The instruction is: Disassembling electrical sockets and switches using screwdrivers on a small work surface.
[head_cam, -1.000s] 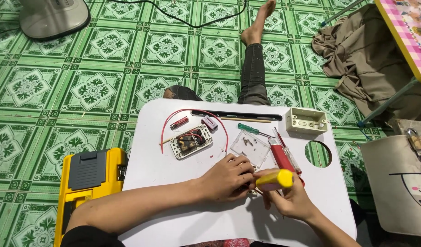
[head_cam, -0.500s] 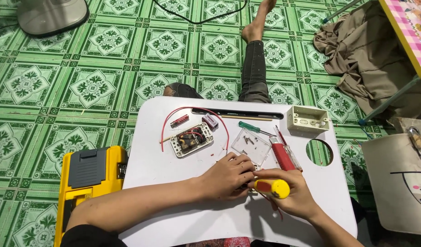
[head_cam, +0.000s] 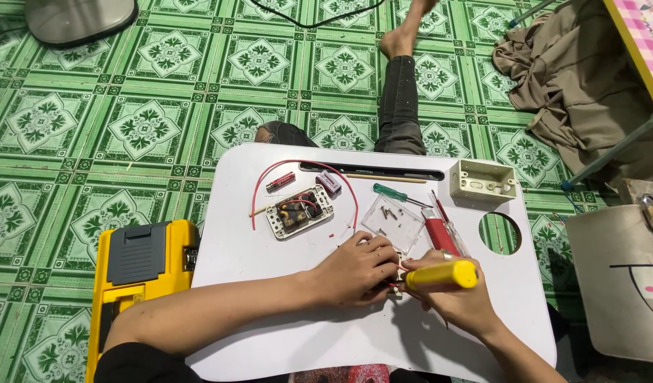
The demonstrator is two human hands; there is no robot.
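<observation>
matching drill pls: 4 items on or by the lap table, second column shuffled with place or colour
1 yellow-handled screwdriver
2 green-handled screwdriver
3 beige box
4 yellow case

a on the floor, left of the white table
b table's far right corner
c in the right hand
d lying beside the clear tray

Pairs: 1-c, 2-d, 3-b, 4-a

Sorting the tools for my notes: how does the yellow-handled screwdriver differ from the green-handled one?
The yellow-handled screwdriver is gripped in the right hand; the green-handled screwdriver lies untouched on the white lap table. The yellow handle looks thicker than the green one. The yellow one's tip is hidden between the hands; the green one's shaft shows.
</observation>
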